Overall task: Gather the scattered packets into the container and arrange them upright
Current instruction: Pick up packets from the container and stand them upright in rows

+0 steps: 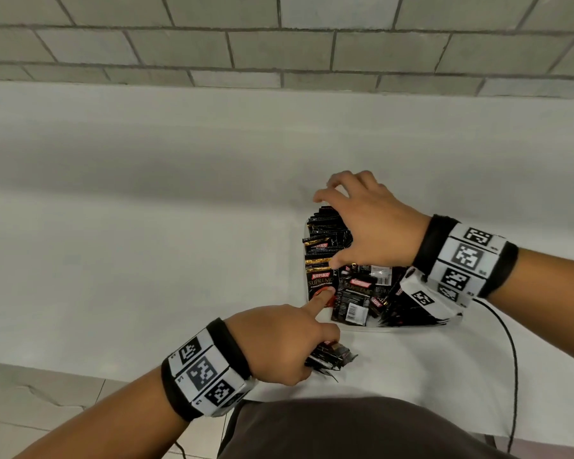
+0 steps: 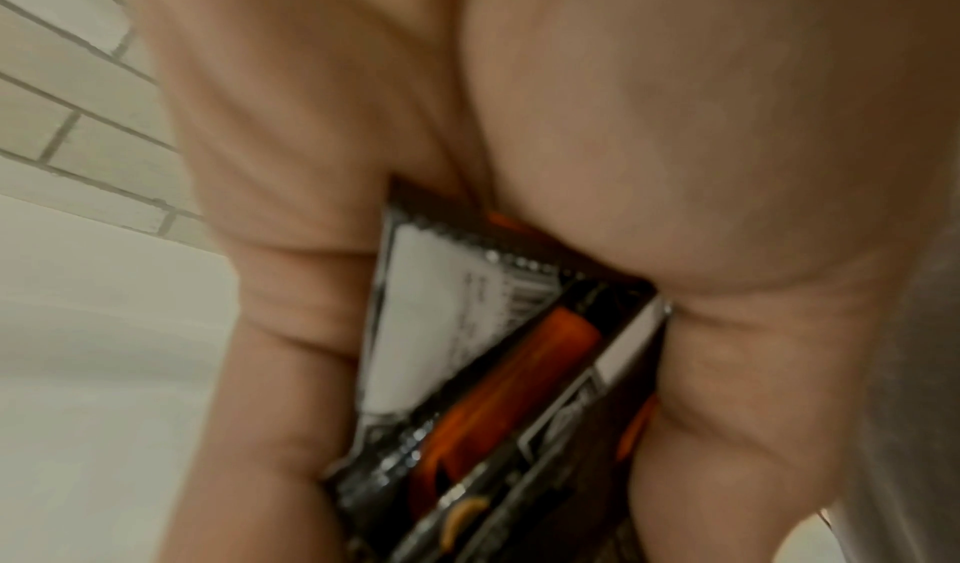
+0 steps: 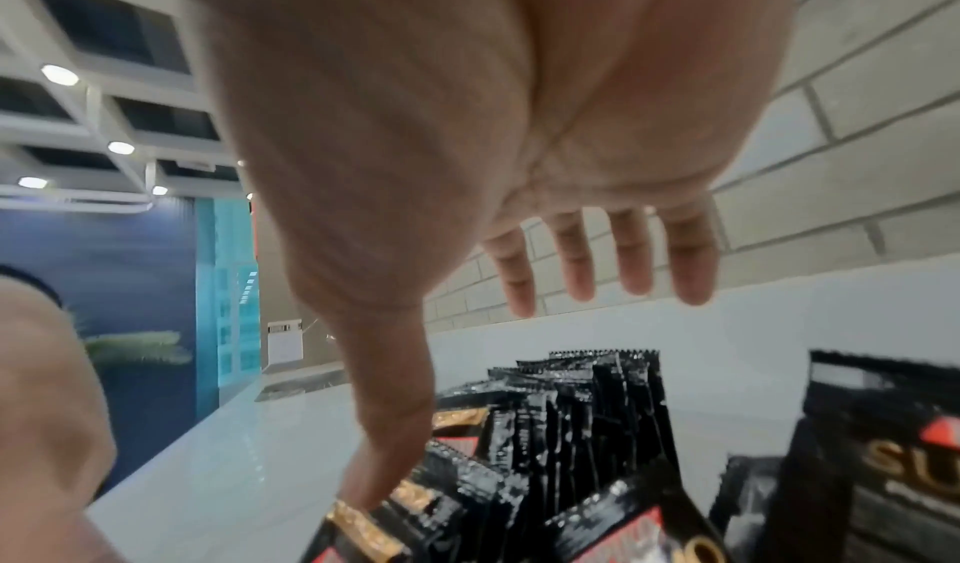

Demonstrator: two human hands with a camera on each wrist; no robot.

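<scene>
A clear container on the white counter holds black Kopiko coffee packets. A row of them stands upright along its left side; others lie jumbled on its right. My right hand hovers over the row with fingers spread and straight, its thumb touching the packets' tops. My left hand grips a small bunch of packets in its curled fingers just in front of the container. Its index finger is stretched out and presses on the front upright packet.
A grey tiled wall runs behind the counter. A black cable trails over the counter at the right. The counter's front edge and the floor lie at the lower left. My dark clothing fills the bottom.
</scene>
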